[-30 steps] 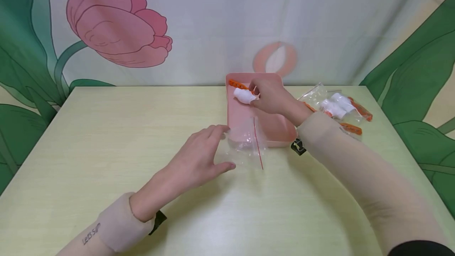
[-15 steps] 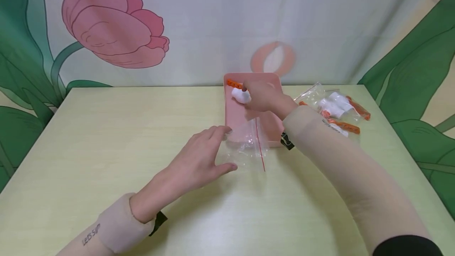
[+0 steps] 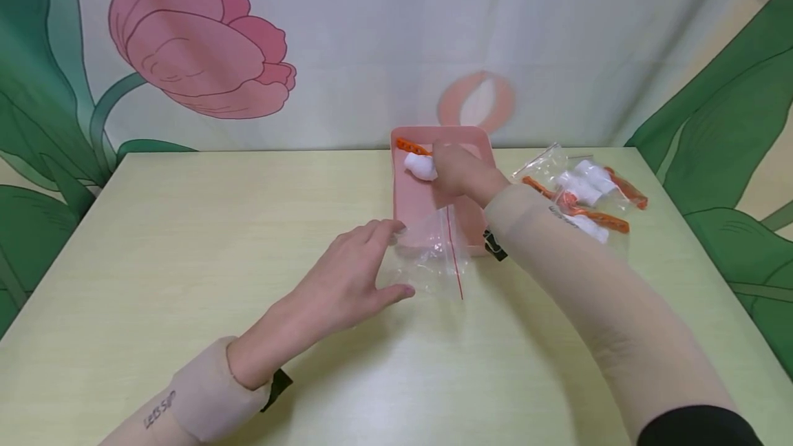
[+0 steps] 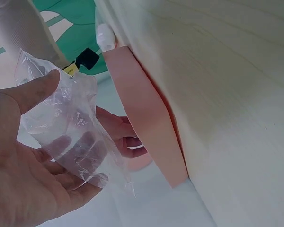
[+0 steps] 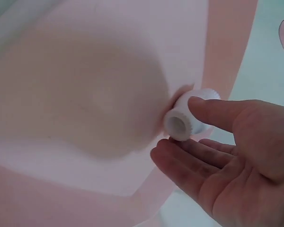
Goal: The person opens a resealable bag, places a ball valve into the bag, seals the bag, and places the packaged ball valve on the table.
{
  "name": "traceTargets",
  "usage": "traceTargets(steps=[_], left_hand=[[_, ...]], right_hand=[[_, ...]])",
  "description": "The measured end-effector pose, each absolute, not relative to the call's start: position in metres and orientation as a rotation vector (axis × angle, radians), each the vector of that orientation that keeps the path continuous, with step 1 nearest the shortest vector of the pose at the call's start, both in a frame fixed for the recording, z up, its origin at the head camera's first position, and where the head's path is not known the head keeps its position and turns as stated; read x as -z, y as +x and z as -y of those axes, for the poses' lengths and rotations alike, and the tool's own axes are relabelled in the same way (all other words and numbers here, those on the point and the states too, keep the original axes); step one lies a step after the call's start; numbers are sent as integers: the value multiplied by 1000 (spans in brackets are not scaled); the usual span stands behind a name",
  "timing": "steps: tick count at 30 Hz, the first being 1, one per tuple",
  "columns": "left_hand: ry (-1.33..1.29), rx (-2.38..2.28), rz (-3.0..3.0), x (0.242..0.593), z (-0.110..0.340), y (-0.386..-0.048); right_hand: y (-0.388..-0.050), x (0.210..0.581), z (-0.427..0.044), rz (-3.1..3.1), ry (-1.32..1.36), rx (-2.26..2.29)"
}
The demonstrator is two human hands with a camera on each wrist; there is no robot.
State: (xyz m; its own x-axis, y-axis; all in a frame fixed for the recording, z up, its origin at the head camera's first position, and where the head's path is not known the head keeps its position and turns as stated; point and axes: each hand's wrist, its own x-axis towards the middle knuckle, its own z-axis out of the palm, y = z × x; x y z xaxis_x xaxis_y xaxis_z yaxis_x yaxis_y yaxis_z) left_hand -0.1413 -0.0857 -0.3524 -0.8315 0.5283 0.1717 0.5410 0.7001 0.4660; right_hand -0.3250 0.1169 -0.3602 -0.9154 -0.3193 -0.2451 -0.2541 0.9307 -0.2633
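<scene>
In the head view my left hand (image 3: pixel 347 274) is near the front of a pink tray (image 3: pixel 411 202), holding a clear zip bag (image 3: pixel 430 246) with a red seal line. The left wrist view shows that bag (image 4: pixel 68 113) between thumb and fingers. My right hand (image 3: pixel 461 171) reaches into the tray's far end. There, in the right wrist view, its thumb and fingertips grip a white cylindrical piece (image 5: pixel 179 124) with a ribbed, hollow end. Left of that hand lie a white piece (image 3: pixel 420 166) and an orange holed strip (image 3: pixel 411 146); whether this white piece is the gripped one, I cannot tell.
Right of the tray, clear bags (image 3: pixel 542 165) with white pieces (image 3: pixel 579 188) and orange strips (image 3: pixel 610 221) lie heaped on the pale wooden table (image 3: pixel 279 191). A printed curtain (image 3: pixel 347 54) hangs behind the table's far edge.
My right forearm has swung left and the right fingers have turned further down into the tray. The left hand and its bag have hardly moved.
</scene>
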Motion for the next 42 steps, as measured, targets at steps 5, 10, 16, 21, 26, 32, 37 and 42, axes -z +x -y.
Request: traceTargets(steps=[5, 10, 16, 21, 26, 32, 37, 42], left_hand=[[-899, 795, 2876, 352, 87, -140], [-898, 787, 2873, 353, 87, -140], [-906, 784, 2865, 353, 87, -139], [-907, 781, 2858, 354, 88, -140], [-904, 781, 2863, 353, 88, -140], [-903, 777, 2855, 353, 89, -141], [-897, 793, 2855, 353, 90, -141], [-904, 796, 2844, 353, 90, -142]], right_hand=[[-328, 366, -117, -2821, -378, 365], [-328, 370, -118, -2841, -375, 435], [-330, 373, -120, -2862, -332, 490], [-330, 372, -121, -2846, -285, 587], [-331, 370, -127, -2870, -335, 624], [-340, 371, -134, -2977, -479, 564], [-337, 363, -135, -3004, -546, 538], [-334, 358, -134, -2972, -509, 652]])
